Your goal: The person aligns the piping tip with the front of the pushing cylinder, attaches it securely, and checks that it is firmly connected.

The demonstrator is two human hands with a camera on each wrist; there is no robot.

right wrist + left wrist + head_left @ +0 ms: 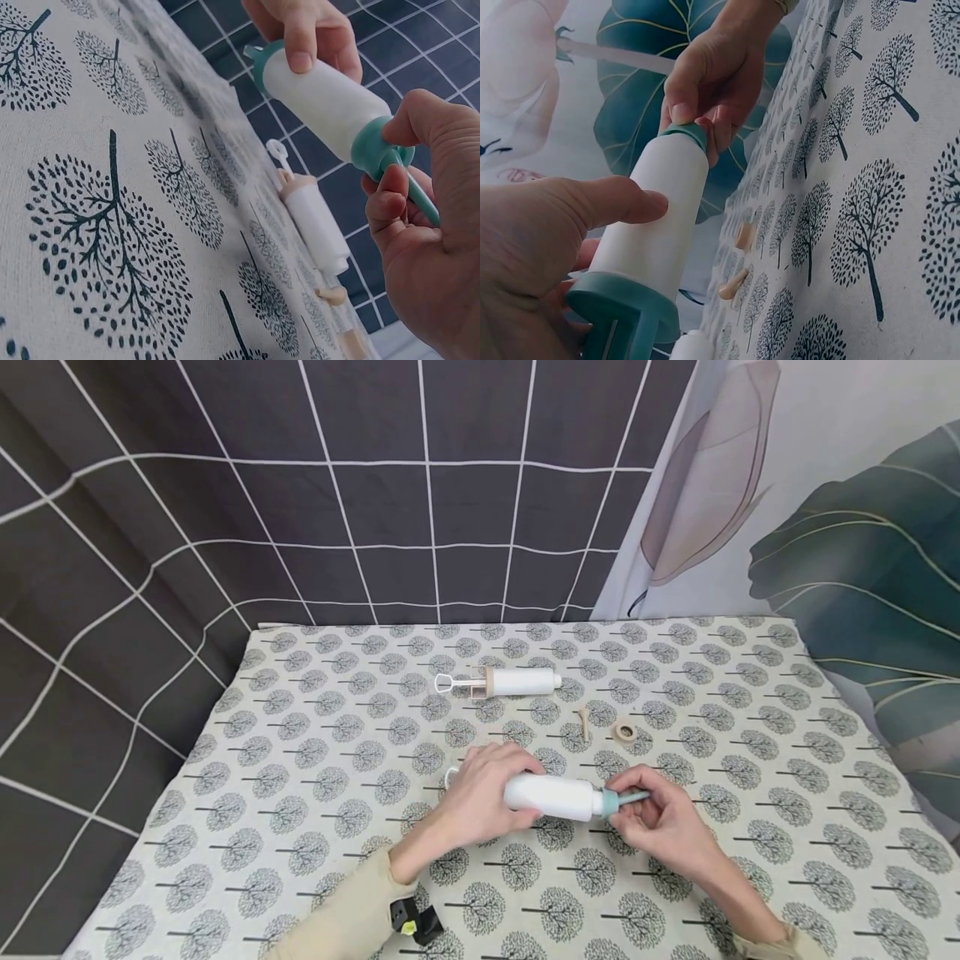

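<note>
My left hand (487, 792) grips the white barrel of a plunger syringe (557, 798), held sideways over the table. In the left wrist view its barrel (651, 206) has a teal collar (626, 300) at the handle end, and the thumb lies along the side. At the other end, my right hand (667, 822) pinches the teal nozzle piece (611, 802) between thumb and fingers. A thin teal spout (422, 196) sticks out past those fingers in the right wrist view. Most of the plunger handle is hidden behind my left hand in the head view.
Behind my hands lies a second white syringe (522, 682) with a beige collar and a pulled-out plunger. A small beige nozzle (585, 724) and a beige ring-shaped cap (624, 732) lie nearby on the tree-print tablecloth (300, 810). A dark grid-patterned curtain (375, 502) hangs along the back.
</note>
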